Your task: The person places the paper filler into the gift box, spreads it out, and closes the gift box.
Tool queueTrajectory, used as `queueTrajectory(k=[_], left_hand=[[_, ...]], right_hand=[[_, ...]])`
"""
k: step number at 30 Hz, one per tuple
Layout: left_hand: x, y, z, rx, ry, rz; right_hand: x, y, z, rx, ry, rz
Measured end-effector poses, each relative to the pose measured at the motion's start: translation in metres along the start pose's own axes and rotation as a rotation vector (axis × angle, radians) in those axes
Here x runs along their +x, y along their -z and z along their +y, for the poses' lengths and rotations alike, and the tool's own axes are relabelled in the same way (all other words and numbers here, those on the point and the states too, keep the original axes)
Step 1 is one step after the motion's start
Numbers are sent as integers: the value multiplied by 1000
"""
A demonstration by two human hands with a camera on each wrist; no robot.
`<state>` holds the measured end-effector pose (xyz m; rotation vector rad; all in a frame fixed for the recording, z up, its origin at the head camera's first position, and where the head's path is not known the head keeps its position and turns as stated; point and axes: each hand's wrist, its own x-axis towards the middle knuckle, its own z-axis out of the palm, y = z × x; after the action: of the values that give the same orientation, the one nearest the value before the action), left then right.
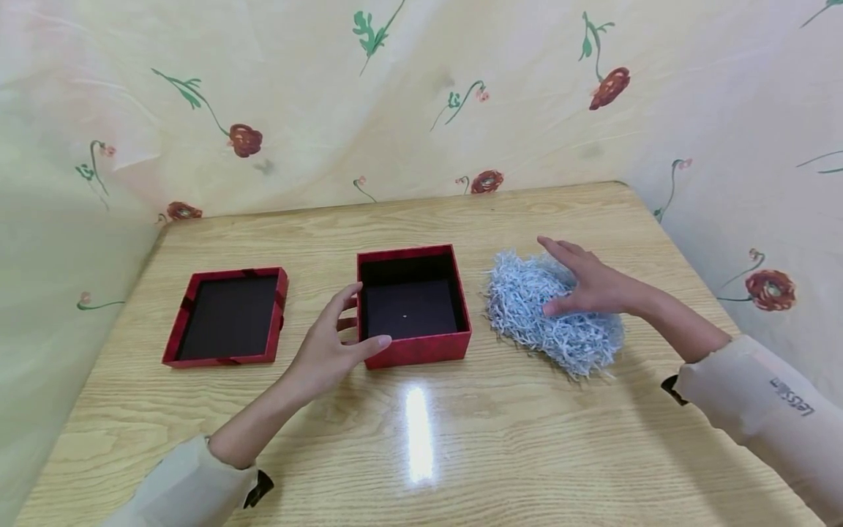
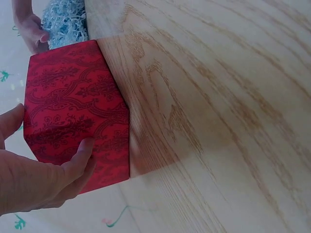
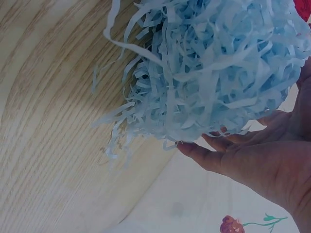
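A red patterned box (image 1: 416, 350) with a black inside stands uncovered near the middle of the table. My left hand (image 1: 336, 344) is at its left front corner, fingers spread along the left wall and thumb by the front rim. In the left wrist view the fingertips (image 2: 86, 145) lie against the red side. On the right lies a pile of pale blue shredded paper (image 1: 527, 300). My right hand (image 1: 593, 285) reaches over its right part, thumb and fingers spread wide. The right wrist view has the fingertips (image 3: 192, 149) at the edge of the strips.
To the left lies a shallow red lid (image 1: 227, 361), its black inner side facing up. The wooden table (image 1: 527, 446) backs onto a light floral cloth (image 1: 408, 110), which also hangs along both sides. A bright glare strip crosses the table in front of the box.
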<state>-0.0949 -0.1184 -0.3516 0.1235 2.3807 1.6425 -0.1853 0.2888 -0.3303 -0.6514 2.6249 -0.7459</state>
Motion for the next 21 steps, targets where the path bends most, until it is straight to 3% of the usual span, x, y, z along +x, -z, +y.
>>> queueTrajectory(k=[10,21], left_hand=[[1,0,0,-24,6,1],[1,-1,-2,-10,3,0]], right_hand=[[3,-14,3,16,24,-101],[6,-26,6,-137,-6,-114]])
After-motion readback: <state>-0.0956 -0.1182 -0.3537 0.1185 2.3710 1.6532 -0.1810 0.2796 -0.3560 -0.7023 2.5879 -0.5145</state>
